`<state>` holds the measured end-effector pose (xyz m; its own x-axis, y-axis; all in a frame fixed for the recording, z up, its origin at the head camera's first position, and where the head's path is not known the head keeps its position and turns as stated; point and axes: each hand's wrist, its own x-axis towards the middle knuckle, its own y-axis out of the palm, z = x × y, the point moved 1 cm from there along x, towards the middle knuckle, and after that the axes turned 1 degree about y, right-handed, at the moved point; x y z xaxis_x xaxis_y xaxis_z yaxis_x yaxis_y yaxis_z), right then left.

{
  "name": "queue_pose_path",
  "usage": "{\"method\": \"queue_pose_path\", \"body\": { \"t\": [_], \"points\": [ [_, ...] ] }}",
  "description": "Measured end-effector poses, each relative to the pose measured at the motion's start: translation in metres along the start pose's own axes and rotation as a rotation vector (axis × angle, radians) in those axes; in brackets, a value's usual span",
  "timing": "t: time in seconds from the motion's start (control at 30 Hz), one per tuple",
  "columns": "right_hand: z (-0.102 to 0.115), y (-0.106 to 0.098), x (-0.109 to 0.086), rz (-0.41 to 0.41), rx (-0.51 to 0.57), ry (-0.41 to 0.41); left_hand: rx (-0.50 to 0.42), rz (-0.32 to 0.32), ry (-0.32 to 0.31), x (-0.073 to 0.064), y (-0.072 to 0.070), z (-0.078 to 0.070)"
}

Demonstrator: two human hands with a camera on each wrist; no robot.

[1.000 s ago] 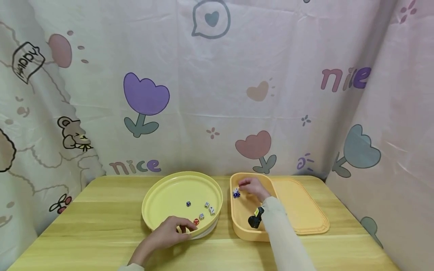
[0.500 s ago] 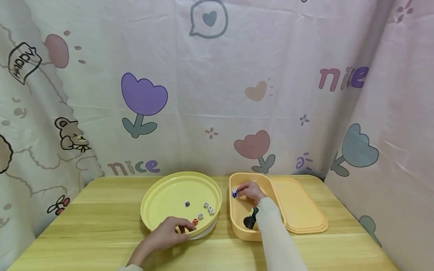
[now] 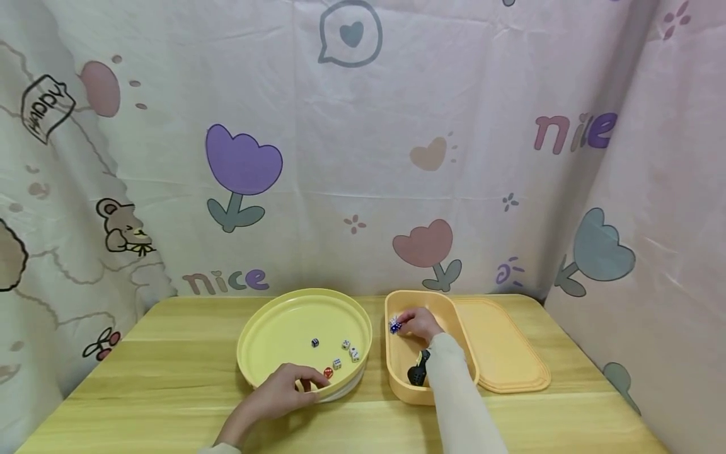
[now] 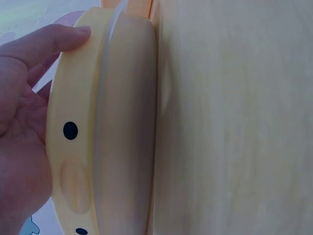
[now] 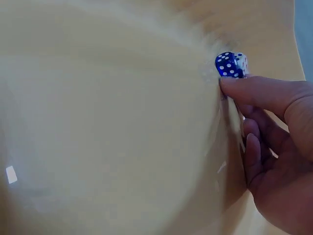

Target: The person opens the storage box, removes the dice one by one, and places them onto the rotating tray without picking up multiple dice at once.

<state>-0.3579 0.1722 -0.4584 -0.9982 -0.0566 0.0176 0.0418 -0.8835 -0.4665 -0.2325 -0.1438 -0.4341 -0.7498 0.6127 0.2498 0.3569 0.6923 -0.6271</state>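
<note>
My left hand point(image 3: 280, 391) grips the near rim of a round yellow tray point(image 3: 283, 331). In the left wrist view the thumb lies on the tray's outer wall point(image 4: 78, 107), with the other fingers hooked over behind it. Inside the tray are a red die point(image 3: 328, 372), a dark die point(image 3: 314, 342) and several white dice point(image 3: 337, 364). My right hand point(image 3: 421, 323) reaches into an orange rectangular box point(image 3: 405, 356). Its thumb and fingertips pinch a blue die point(image 5: 228, 64) with white dots at the box's left wall. Beside that die sits a white die point(image 5: 241, 59).
The box's orange lid point(image 3: 505, 347) lies flat on the wooden table point(image 3: 170, 366), right of the box. A patterned curtain point(image 3: 340, 157) hangs behind the table and along both sides. A black wrist camera point(image 3: 417, 376) on the right arm overlaps the box's near part.
My right hand has come down and slightly left inside the box, its fingertips closing on the blue die. My left hand keeps its hold on the tray.
</note>
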Motion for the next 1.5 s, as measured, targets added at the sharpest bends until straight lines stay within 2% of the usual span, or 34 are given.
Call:
{"method": "queue_pose_path", "body": {
  "t": [0.4,0.6,0.83,1.03,1.13,1.27,1.5],
  "points": [
    [-0.003,-0.002,0.001,0.039,-0.038,-0.011,-0.012,0.0,0.0,0.001,0.002,0.0],
    [-0.004,-0.003,0.005,0.045,-0.031,0.039,-0.01,-0.001,-0.008,0.001,0.001,-0.001],
    [-0.004,-0.008,0.004,0.071,0.023,0.014,-0.025,0.006,-0.01,-0.001,0.002,0.001],
    [-0.001,-0.02,0.003,0.038,0.161,0.056,0.001,0.004,-0.02,-0.001,0.002,-0.002],
    [0.007,-0.029,0.001,0.063,0.112,-0.009,0.0,0.007,-0.014,0.0,0.002,-0.003],
    [0.018,-0.039,0.001,0.071,-0.015,-0.104,-0.008,0.009,-0.006,0.001,0.001,-0.004],
    [0.035,-0.045,0.002,0.121,-0.014,-0.106,-0.003,0.004,-0.023,0.0,0.001,-0.002]
  ]
}}
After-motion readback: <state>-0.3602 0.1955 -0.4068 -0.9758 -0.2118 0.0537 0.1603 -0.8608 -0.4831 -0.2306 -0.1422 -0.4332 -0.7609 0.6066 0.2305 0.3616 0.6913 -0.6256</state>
